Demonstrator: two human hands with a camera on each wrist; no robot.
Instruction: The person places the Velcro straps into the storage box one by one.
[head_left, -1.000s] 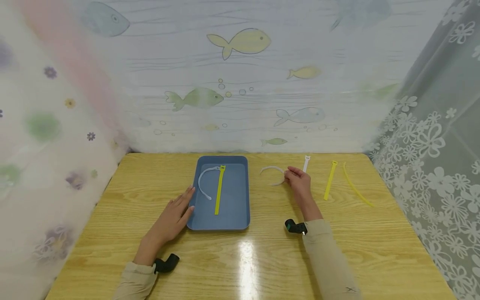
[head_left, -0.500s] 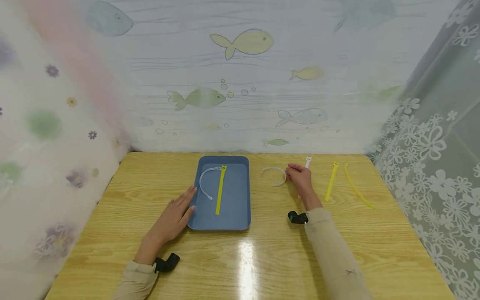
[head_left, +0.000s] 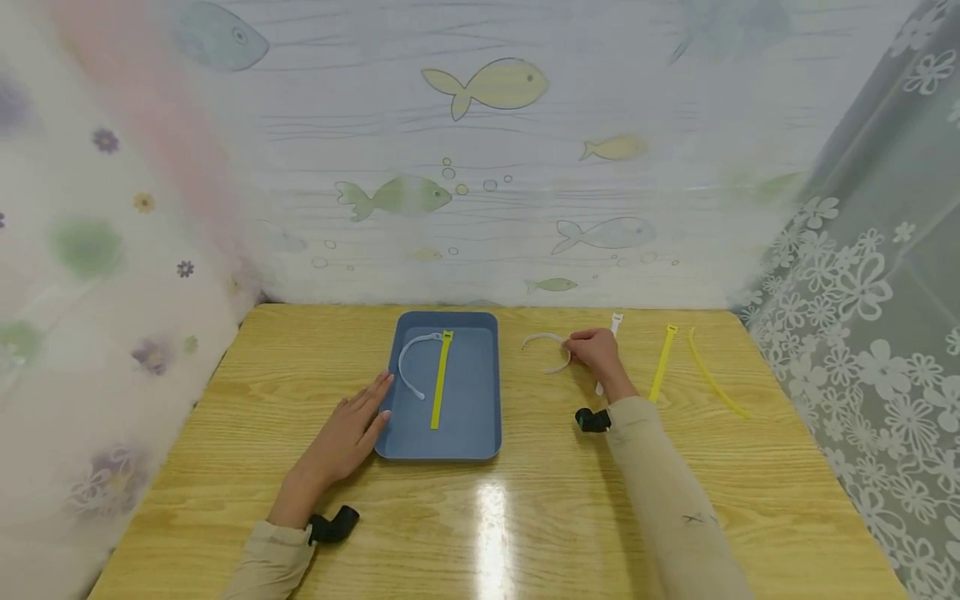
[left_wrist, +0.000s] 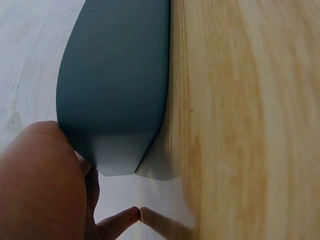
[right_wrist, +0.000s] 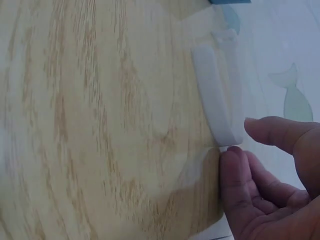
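Near the worktop's far edge, the right hand point(head_left: 597, 351) closes its fingertips at a curled white cable tie point(head_left: 550, 352) arcing leftward, while the flat left hand point(head_left: 348, 433) rests against the blue tray point(head_left: 487, 400).

- A small curtained-off booth set up for desk work, more a makeshift recording corner than a lived-in room.
- A fish-print plastic sheet point(head_left: 480, 167) fills the upper centre of the frame.
- A white floral lace curtain point(head_left: 862, 333) closes the right side.
- A wood-grain desk point(head_left: 525, 500) fills the lower half.
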